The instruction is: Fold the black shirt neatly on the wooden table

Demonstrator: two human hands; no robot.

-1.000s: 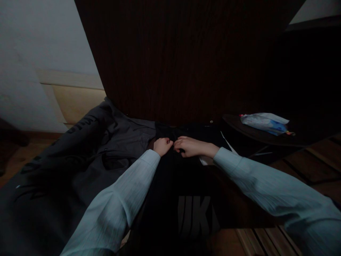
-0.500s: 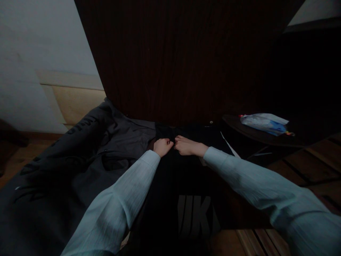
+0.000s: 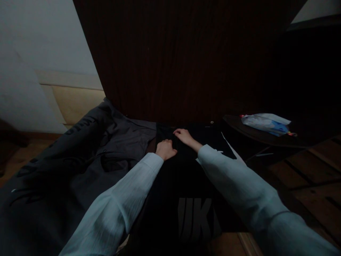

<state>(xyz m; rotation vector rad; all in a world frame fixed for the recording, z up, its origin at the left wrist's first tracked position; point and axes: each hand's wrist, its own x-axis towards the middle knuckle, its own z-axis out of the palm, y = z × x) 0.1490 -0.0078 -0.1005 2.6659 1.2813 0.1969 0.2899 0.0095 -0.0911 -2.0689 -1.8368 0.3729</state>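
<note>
A black garment (image 3: 183, 185) with large grey letters lies spread in front of me, its far end against a dark wooden panel. My left hand (image 3: 165, 149) is a closed fist resting on the garment near its far edge; whether cloth is pinched in it is hidden. My right hand (image 3: 183, 136) lies a little further away on the same black cloth, fingers curled down onto it near the far edge. Both arms wear pale long sleeves.
A grey garment (image 3: 80, 156) with dark lettering is heaped to the left. A round dark side table (image 3: 255, 133) at the right carries a white and blue plastic bag (image 3: 266, 123). A dark wooden panel (image 3: 173, 60) stands behind. Wooden slats (image 3: 314, 170) show at the right.
My right hand has moved away from my left hand, further up the black garment. The left fist has shifted slightly toward me. The view has tilted a little.
</note>
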